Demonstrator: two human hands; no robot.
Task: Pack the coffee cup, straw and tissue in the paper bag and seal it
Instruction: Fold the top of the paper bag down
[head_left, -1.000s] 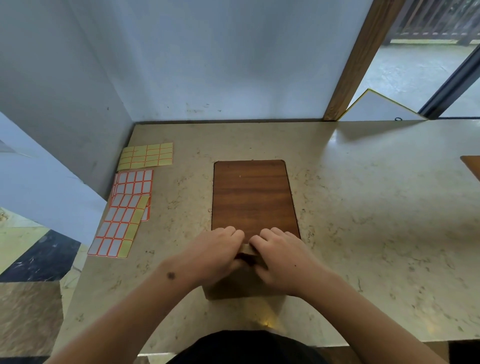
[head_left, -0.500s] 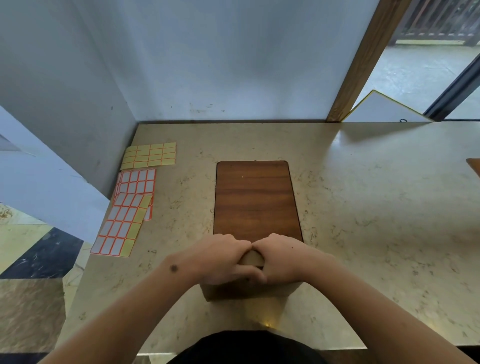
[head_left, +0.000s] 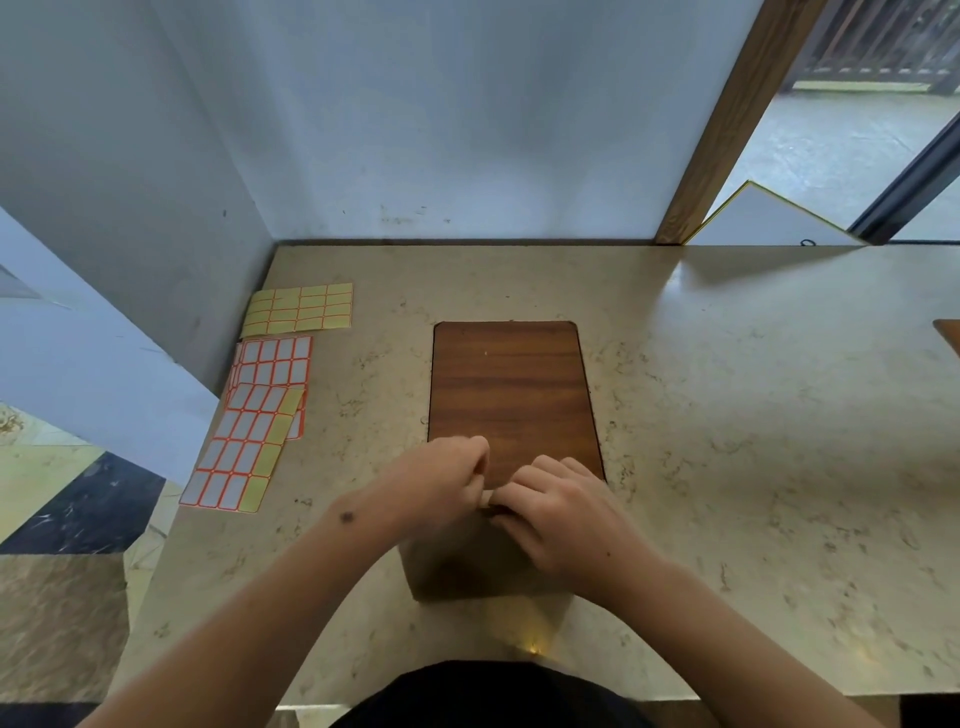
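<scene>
1. Head view: the bag (head_left: 467, 566) stands on the counter (head_left: 727, 467) at the near end of the board (head_left: 511, 395).
2. Both hands, left (head_left: 441, 480) and right (head_left: 561, 506), pinch its folded top; sealing seems underway.
3. Next likely needs a label from the sheets (head_left: 249, 441); cup, straw, tissue unseen.

One head-worn camera looks forward and steeply down, close over the beige marble-patterned desk (head_left: 727, 415) from its near edge toward the far wall.

brown paper bag (head_left: 457, 566), wood-grain board (head_left: 511, 395), beige marbled counter (head_left: 727, 441), yellow and orange-bordered label sheets (head_left: 260, 415).
</scene>
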